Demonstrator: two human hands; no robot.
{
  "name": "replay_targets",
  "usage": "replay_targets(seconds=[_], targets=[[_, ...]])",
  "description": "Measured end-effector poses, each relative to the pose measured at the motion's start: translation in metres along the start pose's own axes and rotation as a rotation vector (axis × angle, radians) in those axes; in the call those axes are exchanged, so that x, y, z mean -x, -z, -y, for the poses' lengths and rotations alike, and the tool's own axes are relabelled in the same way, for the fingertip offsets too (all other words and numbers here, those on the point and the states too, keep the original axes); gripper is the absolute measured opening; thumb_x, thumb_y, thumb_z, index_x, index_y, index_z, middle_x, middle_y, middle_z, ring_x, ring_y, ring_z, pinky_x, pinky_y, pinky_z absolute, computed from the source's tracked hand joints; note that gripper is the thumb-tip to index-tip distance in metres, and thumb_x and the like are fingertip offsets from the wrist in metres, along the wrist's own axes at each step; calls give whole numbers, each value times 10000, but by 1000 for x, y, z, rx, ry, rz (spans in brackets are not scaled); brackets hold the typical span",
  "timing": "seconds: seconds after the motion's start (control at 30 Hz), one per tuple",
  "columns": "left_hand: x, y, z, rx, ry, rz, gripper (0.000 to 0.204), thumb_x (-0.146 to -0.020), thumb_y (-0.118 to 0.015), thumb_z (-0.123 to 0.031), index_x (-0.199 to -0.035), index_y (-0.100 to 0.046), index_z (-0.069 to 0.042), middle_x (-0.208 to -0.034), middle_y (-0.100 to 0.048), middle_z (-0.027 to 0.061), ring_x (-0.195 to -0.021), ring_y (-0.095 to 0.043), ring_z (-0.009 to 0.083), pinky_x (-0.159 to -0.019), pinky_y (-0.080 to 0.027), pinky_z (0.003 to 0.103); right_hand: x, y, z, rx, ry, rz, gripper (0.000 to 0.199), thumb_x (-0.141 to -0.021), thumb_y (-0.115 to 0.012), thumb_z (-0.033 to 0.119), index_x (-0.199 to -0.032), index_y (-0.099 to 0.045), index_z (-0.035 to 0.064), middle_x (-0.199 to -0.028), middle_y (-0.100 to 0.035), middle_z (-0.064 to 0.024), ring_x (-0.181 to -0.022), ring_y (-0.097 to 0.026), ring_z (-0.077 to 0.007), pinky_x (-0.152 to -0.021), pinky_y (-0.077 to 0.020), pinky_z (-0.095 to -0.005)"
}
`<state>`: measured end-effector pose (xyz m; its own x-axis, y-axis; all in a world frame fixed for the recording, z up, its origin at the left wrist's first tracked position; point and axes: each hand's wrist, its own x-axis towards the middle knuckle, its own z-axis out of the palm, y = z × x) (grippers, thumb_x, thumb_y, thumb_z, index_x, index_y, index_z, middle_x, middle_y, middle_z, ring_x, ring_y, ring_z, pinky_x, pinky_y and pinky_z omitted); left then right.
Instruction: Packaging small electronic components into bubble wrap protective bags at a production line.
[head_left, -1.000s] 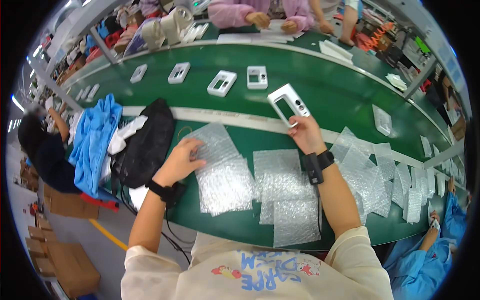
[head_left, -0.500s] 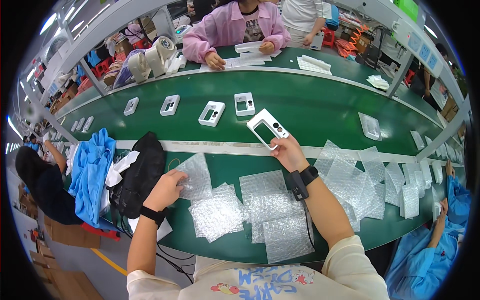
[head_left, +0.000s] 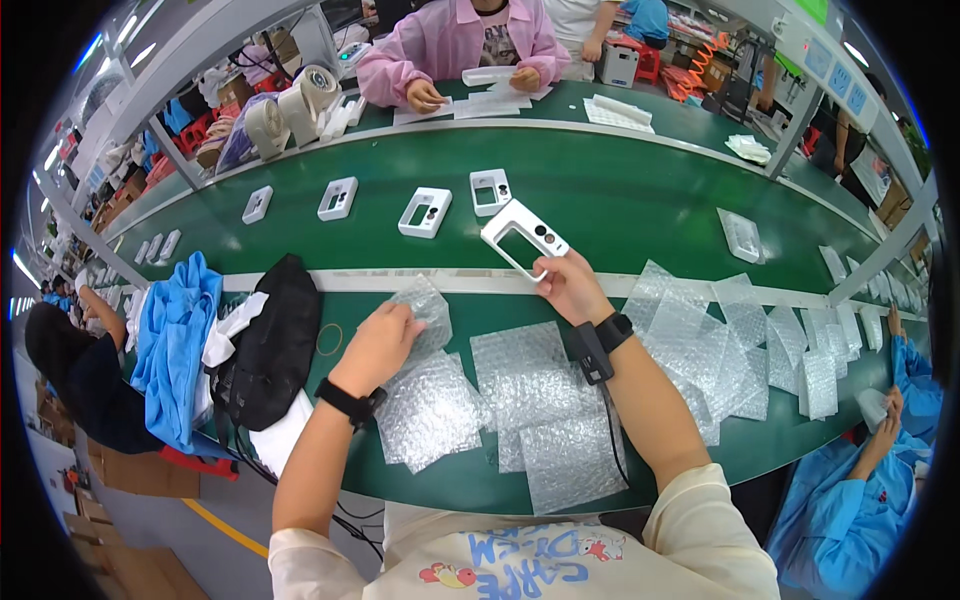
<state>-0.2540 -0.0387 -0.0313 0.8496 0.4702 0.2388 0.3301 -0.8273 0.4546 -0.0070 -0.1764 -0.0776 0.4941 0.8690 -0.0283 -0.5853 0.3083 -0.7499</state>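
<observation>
My right hand (head_left: 575,288) grips a white plastic housing (head_left: 497,226) by its near lower corner, tilted above the near edge of the conveyor. The housing has a large rectangular opening and dark round holes at one end. My left hand (head_left: 382,345) is closed on a clear bubble-wrap bag (head_left: 432,303), which sticks up past its fingers; the thumb is mostly hidden. Just below that hand lies a stack of bubble-wrap bags (head_left: 430,415). Another group of bubble-wrap bags (head_left: 570,460) lies between my forearms.
Several similar white housings (head_left: 425,213) sit on the green belt (head_left: 620,205). More bubble-wrap bags (head_left: 690,345) spread to the right. A black bag (head_left: 270,345) and blue cloth (head_left: 178,350) lie at left. A person in pink (head_left: 455,50) works opposite; a blue-sleeved co-worker (head_left: 840,510) is at right.
My left hand has moved right and slightly away from me, drawing the bubble-wrap bag along. My right hand has shifted slightly left with the housing, which has turned a little.
</observation>
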Motion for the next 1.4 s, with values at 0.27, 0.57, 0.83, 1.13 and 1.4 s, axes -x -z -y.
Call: replay_targets(seconds=[0.27,0.57,0.83,1.13,1.4], targets=[[5,4,27,184,-35,235,144,-705,-594,-102,-692,-528,25,-743,-584,159,-722,-569,312,-647,-440,354,6,-5,-3,76,-26,127,231,-780,-575,21,-1005,-524,15,-790,-563,-29,-659,-519,-86,-538,-393,-198],[-50,-12,24,632,432,237,114,-703,-613,-97,-641,-543,-32,-621,-532,-16,-596,-476,68,-548,-380,210,17,-19,-11,421,65,320,283,-755,-614,7,-1031,-558,-20,-962,-596,-69,-865,-569,-120,-754,-463,-253],[-70,-29,-9,824,399,-132,54,-751,-588,-67,-719,-557,-35,-654,-535,3,-618,-496,108,-575,-378,235,10,-13,-13,610,94,224,252,-759,-630,37,-993,-562,-28,-875,-611,-59,-733,-561,-78,-630,-445,-198],[-60,-38,-55,24,-240,-480,103,-713,-632,-111,-722,-543,-61,-988,-499,87,-1053,-435,306,-929,-287,441,7,-18,-15,275,-72,29,181,-824,-565,102,-965,-539,-9,-802,-590,-43,-630,-528,-71,-549,-418,-201],[-65,-41,-77,114,-318,-346,108,-688,-634,-123,-707,-539,-74,-986,-495,77,-1093,-415,297,-974,-214,517,6,-14,-26,189,-4,113,166,-868,-492,145,-954,-536,10,-861,-567,-44,-696,-525,-93,-602,-437,-220]])
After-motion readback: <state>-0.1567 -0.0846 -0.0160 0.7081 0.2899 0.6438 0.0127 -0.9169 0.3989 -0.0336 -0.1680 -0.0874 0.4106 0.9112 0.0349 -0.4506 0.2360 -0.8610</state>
